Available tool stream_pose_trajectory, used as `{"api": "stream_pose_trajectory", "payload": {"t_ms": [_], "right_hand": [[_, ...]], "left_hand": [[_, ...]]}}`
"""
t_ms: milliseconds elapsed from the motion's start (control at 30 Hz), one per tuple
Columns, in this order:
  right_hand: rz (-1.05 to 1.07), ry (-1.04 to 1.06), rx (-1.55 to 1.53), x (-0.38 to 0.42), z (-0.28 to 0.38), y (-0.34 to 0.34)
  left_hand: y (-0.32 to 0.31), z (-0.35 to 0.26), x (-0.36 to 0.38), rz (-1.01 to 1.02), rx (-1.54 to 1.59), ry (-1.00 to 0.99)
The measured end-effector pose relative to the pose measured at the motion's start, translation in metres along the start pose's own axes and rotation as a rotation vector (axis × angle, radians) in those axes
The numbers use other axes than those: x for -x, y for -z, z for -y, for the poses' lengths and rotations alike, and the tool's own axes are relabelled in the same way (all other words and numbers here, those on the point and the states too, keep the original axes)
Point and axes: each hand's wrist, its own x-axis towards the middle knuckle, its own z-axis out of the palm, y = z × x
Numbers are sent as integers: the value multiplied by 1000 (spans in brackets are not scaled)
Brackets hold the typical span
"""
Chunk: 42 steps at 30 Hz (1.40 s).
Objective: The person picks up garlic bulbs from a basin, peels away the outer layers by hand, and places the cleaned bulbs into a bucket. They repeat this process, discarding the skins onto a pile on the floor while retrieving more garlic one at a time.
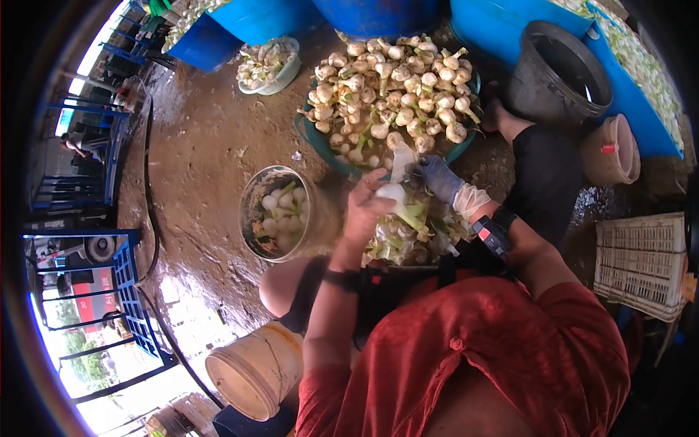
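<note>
My left hand [364, 206], bare, holds a white peeled garlic bulb [392, 194] whose green stem points down and to the right. Close beside it, my right hand [440, 179] wears a bluish-grey glove, its fingers pinched at a thin whitish strip of garlic skin [402, 162]. Under both hands lies a heap of stripped skins and leaves [393, 246]. Just beyond, a green tub [317, 151] holds many soil-stained garlic bulbs [404, 76] with some brownish water. A metal pail [245, 191] to the left contains white peeled bulbs [284, 211].
A small pale basin [291, 75] of garlic stands beyond. Blue drums [378, 18], a dark bucket [523, 80] and a pinkish bucket [608, 156] line the far and right sides. A white crate [641, 258] stands right; a cream bucket [255, 368] lies tilted near left. A hose [149, 189] crosses the wet floor.
</note>
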Motion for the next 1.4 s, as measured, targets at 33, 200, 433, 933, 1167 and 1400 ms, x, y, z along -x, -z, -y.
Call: {"api": "stream_pose_trajectory", "payload": {"t_ms": [33, 200, 433, 933, 1167, 1400], "right_hand": [[-26, -11, 9, 1, 0, 4], [-63, -135, -175, -23, -31, 33], [359, -72, 81, 35, 50, 23], [253, 824, 833, 5, 32, 12], [513, 136, 1233, 19, 5, 31], [23, 555, 384, 29, 53, -21]], "left_hand": [[8, 3, -5, 59, 211, 35], [6, -22, -1, 239, 783, 122], [6, -8, -10, 58, 475, -102], [15, -8, -8, 50, 570, 72], [16, -10, -11, -91, 771, 122], [3, -2, -15, -363, 273, -26]]}}
